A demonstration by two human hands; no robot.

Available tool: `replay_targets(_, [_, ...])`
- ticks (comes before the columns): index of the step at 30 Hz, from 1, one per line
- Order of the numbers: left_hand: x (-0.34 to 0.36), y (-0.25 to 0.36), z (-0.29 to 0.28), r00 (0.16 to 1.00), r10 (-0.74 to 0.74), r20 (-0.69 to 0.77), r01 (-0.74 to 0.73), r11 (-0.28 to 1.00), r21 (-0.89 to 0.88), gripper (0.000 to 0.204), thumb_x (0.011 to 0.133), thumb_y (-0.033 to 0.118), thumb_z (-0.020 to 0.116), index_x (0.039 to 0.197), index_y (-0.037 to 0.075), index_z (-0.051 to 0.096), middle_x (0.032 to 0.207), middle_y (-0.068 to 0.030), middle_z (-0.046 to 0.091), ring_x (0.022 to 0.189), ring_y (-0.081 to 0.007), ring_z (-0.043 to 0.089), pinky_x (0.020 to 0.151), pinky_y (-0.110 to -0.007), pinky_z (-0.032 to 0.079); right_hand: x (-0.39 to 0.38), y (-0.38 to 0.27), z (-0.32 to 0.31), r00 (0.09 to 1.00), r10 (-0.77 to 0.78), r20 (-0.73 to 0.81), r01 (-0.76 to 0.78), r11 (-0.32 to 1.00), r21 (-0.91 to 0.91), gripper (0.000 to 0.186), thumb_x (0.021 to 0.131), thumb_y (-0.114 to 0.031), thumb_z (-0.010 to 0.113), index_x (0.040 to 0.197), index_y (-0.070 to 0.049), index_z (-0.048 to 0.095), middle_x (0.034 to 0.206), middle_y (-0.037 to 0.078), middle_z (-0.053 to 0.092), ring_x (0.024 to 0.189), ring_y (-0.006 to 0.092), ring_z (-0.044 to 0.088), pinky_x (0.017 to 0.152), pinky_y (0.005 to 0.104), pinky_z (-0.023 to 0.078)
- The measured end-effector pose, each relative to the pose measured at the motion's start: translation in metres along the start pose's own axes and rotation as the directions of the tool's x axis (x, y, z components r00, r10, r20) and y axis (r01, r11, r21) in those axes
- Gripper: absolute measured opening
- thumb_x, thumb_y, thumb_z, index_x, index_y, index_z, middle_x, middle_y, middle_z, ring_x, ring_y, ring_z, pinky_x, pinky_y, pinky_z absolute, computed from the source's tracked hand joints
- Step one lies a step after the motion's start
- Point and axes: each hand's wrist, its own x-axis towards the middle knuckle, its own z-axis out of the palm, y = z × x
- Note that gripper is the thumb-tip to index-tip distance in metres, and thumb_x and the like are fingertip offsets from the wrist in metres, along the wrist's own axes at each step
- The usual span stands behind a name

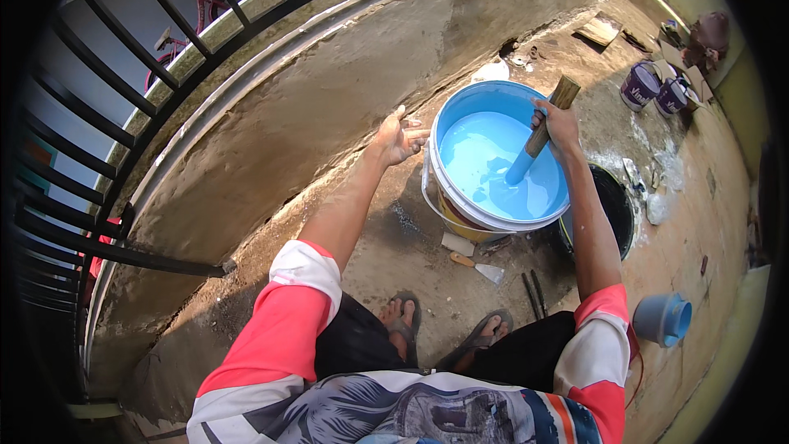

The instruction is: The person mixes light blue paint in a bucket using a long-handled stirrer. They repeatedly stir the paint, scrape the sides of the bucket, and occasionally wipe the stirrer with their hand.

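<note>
Hands, two. Left hand [399, 141]: held at the left side of the bucket, fingers loosely extended and apart, closed around nothing; whether the rim is touched by the fingertips cannot be told. Right hand [560, 123]: fingers wrapped around the upper part of the stick.

Bucket [477, 99], large, white-rimmed, one: stood upright on the ground in front of the feet, between the hands. Blue paint [472, 152], one batch: contained in the bucket.

Stick [538, 141], wooden, one: tilted, its blue-coated lower end dipped in the paint.

Black tub [624, 199], one: placed just beside the bucket, partly covered by the right forearm.

Scraper [478, 267], wooden-handled, one: laid near the bucket's base. Slim dark bars [534, 294], two: laid to its right.

Small blue pail [655, 320], one: tipped, at the right. Purple pails [639, 88], two: grouped farther back. Sandalled feet [401, 321], two.
</note>
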Motion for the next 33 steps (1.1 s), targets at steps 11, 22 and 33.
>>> replay_targets(11, [-0.009, 0.029, 0.002, 0.993, 0.105, -0.061, -0.115, 0.978, -0.174, 0.067, 0.106, 0.056, 0.032, 0.143, -0.001, 0.026, 0.136, -0.0438, 0.049, 0.061, -0.022, 0.054, 0.054, -0.028, 0.047, -0.008, -0.012, 0.002, 0.998, -0.049, -0.035, 0.046, 0.995, -0.083, 0.017, 0.088, -0.005, 0.072, 0.079, -0.001, 0.058, 0.064, 0.003, 0.055, 0.052, 0.0137, 0.055, 0.05, 0.0319, 0.047])
replay_targets(22, [0.001, 0.004, 0.02, 0.999, 0.007, -0.048, -0.001, 0.993, 0.117, 0.064, 0.104, 0.061, 0.032, 0.124, 0.0, 0.042, 0.102, -0.0241, 0.065, 0.048, -0.0141, 0.042, 0.042, -0.026, 0.038, -0.005, -0.014, -0.009, 0.998, -0.053, -0.044, 0.052, 0.998, -0.027, 0.017, 0.087, -0.005, 0.073, 0.082, -0.001, 0.057, 0.064, 0.003, 0.055, 0.052, 0.0145, 0.055, 0.05, 0.0315, 0.048])
replay_targets(33, [0.005, 0.016, 0.022, 1.0, -0.022, 0.014, 0.022, 0.998, 0.058, 0.073, 0.105, 0.06, 0.032, 0.14, -0.003, 0.034, 0.129, -0.0317, 0.056, 0.051, -0.0154, 0.049, 0.041, -0.023, 0.046, -0.013, -0.02, -0.002, 0.997, -0.064, -0.038, 0.061, 0.996, -0.068, 0.018, 0.087, -0.004, 0.073, 0.08, -0.002, 0.056, 0.062, 0.003, 0.055, 0.051, 0.0145, 0.055, 0.05, 0.0313, 0.048])
